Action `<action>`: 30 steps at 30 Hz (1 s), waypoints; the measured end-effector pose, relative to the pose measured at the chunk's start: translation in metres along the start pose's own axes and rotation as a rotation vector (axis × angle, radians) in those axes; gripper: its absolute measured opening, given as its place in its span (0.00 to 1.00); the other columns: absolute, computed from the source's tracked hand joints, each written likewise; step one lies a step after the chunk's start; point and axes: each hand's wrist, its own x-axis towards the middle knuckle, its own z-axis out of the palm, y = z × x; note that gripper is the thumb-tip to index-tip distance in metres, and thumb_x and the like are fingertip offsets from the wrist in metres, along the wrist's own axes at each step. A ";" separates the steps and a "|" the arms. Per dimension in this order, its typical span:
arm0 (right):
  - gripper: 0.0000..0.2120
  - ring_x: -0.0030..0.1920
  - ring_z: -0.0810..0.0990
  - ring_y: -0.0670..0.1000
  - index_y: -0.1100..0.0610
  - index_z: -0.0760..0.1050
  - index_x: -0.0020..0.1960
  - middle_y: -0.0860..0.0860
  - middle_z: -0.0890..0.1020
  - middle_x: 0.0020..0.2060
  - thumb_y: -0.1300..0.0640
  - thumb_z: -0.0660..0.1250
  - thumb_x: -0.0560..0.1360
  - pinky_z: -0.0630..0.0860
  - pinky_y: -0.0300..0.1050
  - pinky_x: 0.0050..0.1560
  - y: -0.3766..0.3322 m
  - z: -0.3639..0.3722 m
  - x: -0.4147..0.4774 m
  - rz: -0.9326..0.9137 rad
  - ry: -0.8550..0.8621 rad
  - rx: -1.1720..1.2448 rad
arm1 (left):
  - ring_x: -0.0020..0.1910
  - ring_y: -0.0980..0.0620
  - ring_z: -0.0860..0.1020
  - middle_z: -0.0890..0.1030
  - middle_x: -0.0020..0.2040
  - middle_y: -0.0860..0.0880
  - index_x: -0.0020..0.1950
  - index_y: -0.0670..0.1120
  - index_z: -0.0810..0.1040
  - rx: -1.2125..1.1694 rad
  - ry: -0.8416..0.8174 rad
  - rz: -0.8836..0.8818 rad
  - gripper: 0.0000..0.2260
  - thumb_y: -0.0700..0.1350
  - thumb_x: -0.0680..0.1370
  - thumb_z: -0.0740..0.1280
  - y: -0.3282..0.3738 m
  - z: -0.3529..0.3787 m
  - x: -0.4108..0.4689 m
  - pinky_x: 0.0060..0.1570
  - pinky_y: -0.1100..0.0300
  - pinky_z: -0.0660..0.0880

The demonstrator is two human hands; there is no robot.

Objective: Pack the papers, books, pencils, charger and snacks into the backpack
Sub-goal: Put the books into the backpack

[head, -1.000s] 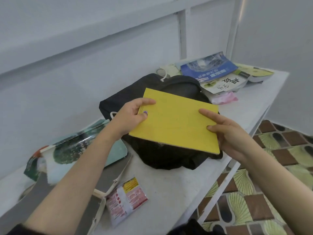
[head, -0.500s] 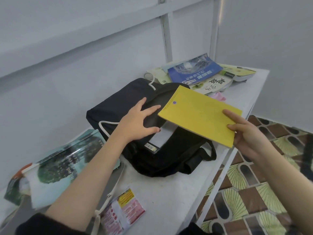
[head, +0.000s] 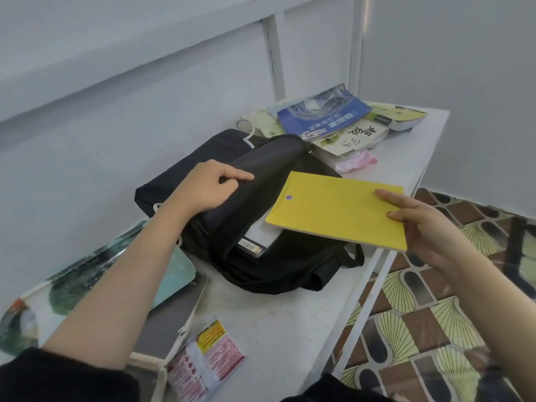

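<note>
Bag mouth partly blocked, shelf front open.

Held open by left hand (head: 208,188) lifting black backpack (head: 261,216) flap; gap already holding a white book (head: 261,235), with yellow notebook (head: 339,211) in right hand (head: 420,227) across its right side. Beyond, crowded by book stack (head: 336,120) and pink packet (head: 358,163). Bare white shelf (head: 275,320) between backpack and red snack packet (head: 206,361).

- We see a white bench (head: 290,323) set against the wall.
- A black backpack (head: 261,256) lies at its middle.
- We find a pile of books (head: 324,117) at the far end, a pink packet (head: 358,163) just beside it.
- Near us lie a red-and-yellow snack packet (head: 208,361) and a green picture book (head: 87,280).
</note>
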 end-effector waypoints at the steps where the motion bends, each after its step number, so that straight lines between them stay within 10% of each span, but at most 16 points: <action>1: 0.19 0.47 0.79 0.53 0.54 0.78 0.58 0.50 0.78 0.55 0.70 0.55 0.76 0.76 0.51 0.54 -0.001 0.002 0.000 0.002 -0.012 -0.002 | 0.21 0.61 0.70 0.79 0.33 0.61 0.55 0.56 0.81 -0.013 0.031 -0.003 0.18 0.37 0.76 0.59 0.002 -0.002 0.000 0.25 0.74 0.65; 5: 0.19 0.49 0.79 0.53 0.56 0.78 0.59 0.50 0.77 0.55 0.70 0.55 0.77 0.82 0.45 0.45 -0.007 0.018 0.002 -0.001 -0.038 -0.002 | 0.25 0.66 0.73 0.83 0.53 0.48 0.57 0.54 0.81 -0.029 0.055 0.010 0.16 0.38 0.75 0.64 0.006 -0.010 0.000 0.30 0.77 0.65; 8: 0.18 0.49 0.78 0.53 0.59 0.76 0.60 0.52 0.75 0.55 0.71 0.54 0.77 0.82 0.42 0.39 -0.015 0.038 0.009 -0.012 -0.053 0.014 | 0.52 0.58 0.79 0.80 0.59 0.52 0.60 0.55 0.79 -0.008 0.013 -0.002 0.17 0.41 0.73 0.71 0.008 -0.014 0.001 0.49 0.70 0.66; 20: 0.20 0.46 0.81 0.51 0.59 0.69 0.67 0.54 0.78 0.47 0.72 0.58 0.77 0.81 0.40 0.42 -0.014 0.120 0.051 -0.034 -0.200 0.095 | 0.61 0.58 0.74 0.79 0.60 0.53 0.56 0.64 0.75 -0.118 0.031 0.029 0.23 0.37 0.71 0.72 -0.001 -0.024 0.003 0.61 0.66 0.65; 23: 0.20 0.35 0.82 0.51 0.60 0.73 0.64 0.57 0.80 0.43 0.68 0.68 0.73 0.80 0.39 0.37 -0.005 0.130 0.062 -0.213 -0.044 -0.392 | 0.61 0.58 0.74 0.79 0.59 0.53 0.56 0.63 0.75 -0.130 0.039 0.034 0.23 0.37 0.71 0.71 -0.001 -0.025 0.004 0.60 0.67 0.65; 26: 0.19 0.50 0.78 0.57 0.55 0.73 0.64 0.57 0.80 0.48 0.58 0.67 0.74 0.73 0.47 0.46 0.007 0.136 0.062 -0.552 0.142 -1.325 | 0.60 0.58 0.74 0.79 0.58 0.55 0.56 0.62 0.76 -0.143 0.038 0.043 0.22 0.37 0.71 0.71 -0.001 -0.026 0.006 0.60 0.66 0.65; 30: 0.17 0.63 0.71 0.61 0.55 0.73 0.65 0.58 0.72 0.64 0.51 0.60 0.78 0.66 0.56 0.61 0.023 0.143 0.048 -0.805 -0.090 -1.567 | 0.59 0.60 0.74 0.77 0.55 0.59 0.56 0.62 0.76 -0.152 0.050 0.050 0.22 0.36 0.72 0.71 -0.003 -0.028 0.008 0.57 0.69 0.64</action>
